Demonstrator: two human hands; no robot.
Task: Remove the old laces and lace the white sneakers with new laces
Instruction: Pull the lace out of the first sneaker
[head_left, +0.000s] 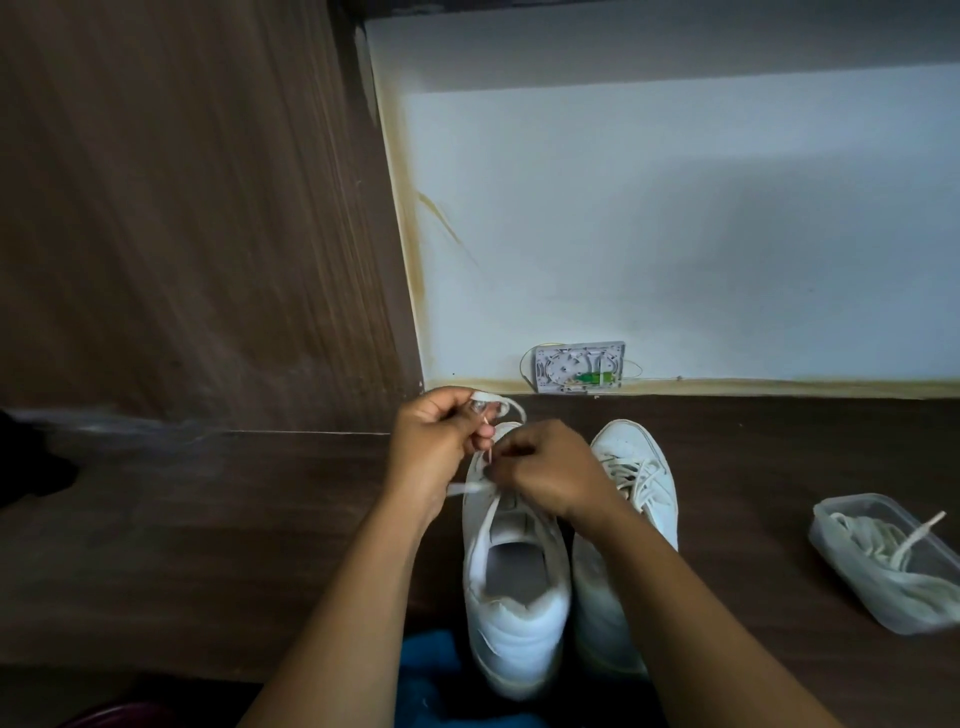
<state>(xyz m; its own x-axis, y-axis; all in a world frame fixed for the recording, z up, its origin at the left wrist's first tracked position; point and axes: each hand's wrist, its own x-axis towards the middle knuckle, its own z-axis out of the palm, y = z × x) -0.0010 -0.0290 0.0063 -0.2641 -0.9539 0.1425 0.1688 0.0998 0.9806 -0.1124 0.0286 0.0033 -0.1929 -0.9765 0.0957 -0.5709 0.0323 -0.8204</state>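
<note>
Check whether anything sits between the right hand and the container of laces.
Yes: the laced sneaker stands directly between the right hand, which pinches the lace, and the container. Beyond it, nothing visible lies on the table along that path.

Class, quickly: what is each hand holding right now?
Left hand: grips the white lace.
Right hand: pinches the same lace above the sneaker.

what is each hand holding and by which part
Both hold the white lace on the left sneaker: left hand grips a raised loop, right hand pinches it at the eyelets.
</note>
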